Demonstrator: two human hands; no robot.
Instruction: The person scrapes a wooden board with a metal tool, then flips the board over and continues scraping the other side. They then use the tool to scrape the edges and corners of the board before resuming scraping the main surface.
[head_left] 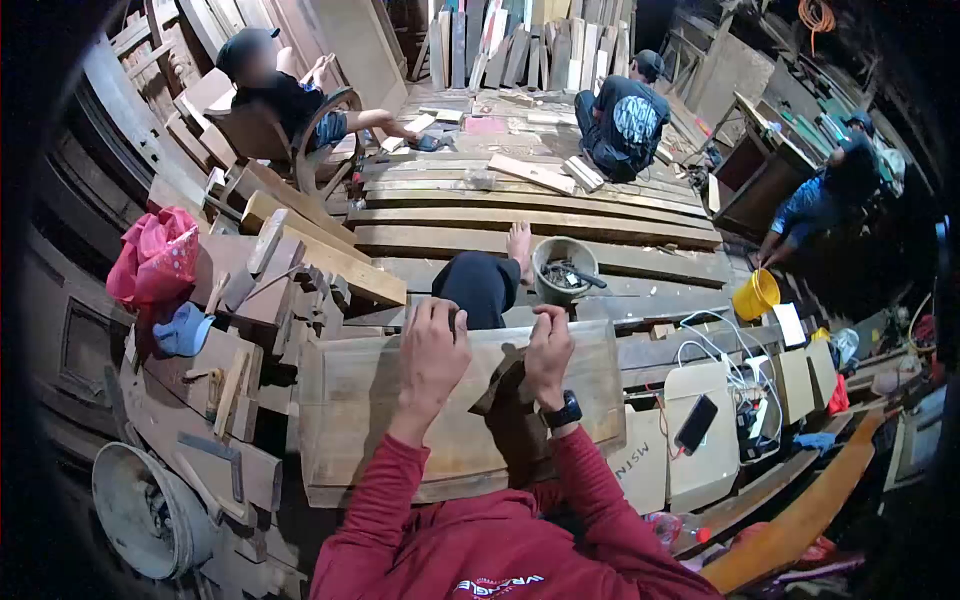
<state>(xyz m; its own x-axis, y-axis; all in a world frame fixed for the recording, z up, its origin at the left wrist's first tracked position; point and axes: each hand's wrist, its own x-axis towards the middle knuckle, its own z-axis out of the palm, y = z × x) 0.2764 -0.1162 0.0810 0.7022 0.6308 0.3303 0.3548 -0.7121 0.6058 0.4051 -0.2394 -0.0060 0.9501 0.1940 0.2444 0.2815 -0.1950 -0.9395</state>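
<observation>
A pale wooden panel (350,425) with a bevelled border lies in front of my body, under both forearms. Over its far edge, left of centre, is my left hand (435,345); its fingers bend forward and the thumb stands apart, with nothing visible in it. My right hand (549,358) is curled near the same edge, a dark watch (564,409) on that wrist. What its fingers close on, if anything, is hidden. Dark shadows of hand and arm fall across the panel. Just beyond the right hand stands a bucket (548,258) containing dark bits and a dark-handled tool.
Left are a wooden bench (160,385), a metal square (215,462) and a large pail (195,535). A phone (696,424) lies on cardboard at right, near cables. Three people sit or crouch beyond; one reaches toward a yellow bucket (742,302). Planks (440,217) cover the floor.
</observation>
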